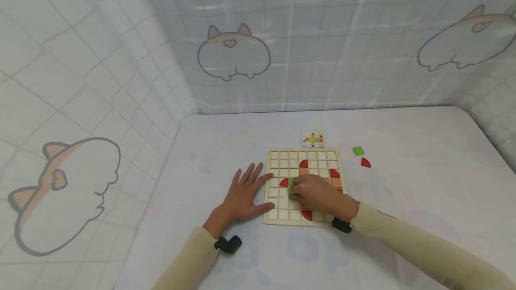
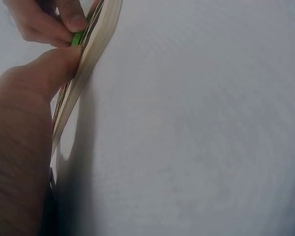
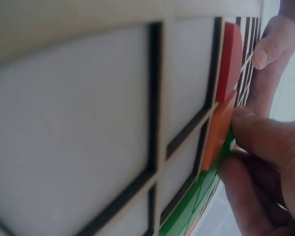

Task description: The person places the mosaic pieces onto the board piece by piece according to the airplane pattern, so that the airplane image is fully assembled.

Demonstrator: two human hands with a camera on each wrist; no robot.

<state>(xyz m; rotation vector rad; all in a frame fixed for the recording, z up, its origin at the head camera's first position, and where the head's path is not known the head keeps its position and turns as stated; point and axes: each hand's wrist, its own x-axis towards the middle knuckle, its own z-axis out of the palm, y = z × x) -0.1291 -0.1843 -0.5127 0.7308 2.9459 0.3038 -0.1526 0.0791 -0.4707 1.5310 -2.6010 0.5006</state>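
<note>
A wooden grid board lies flat on the table, with red quarter-round, orange and green tiles set in some of its squares. My left hand has its fingers spread, and its thumb and forefinger rest at the board's left edge. Over the middle of the board, my right hand pinches a green tile between thumb and fingers. Beside these fingers, the right wrist view shows an orange tile and a red tile. The hand covers part of the pattern from above.
Just behind the board lies a small pattern card showing coloured shapes on a grid. To the right of the card are a loose green square tile and a loose red quarter-round tile. A patterned wall rises behind the white table.
</note>
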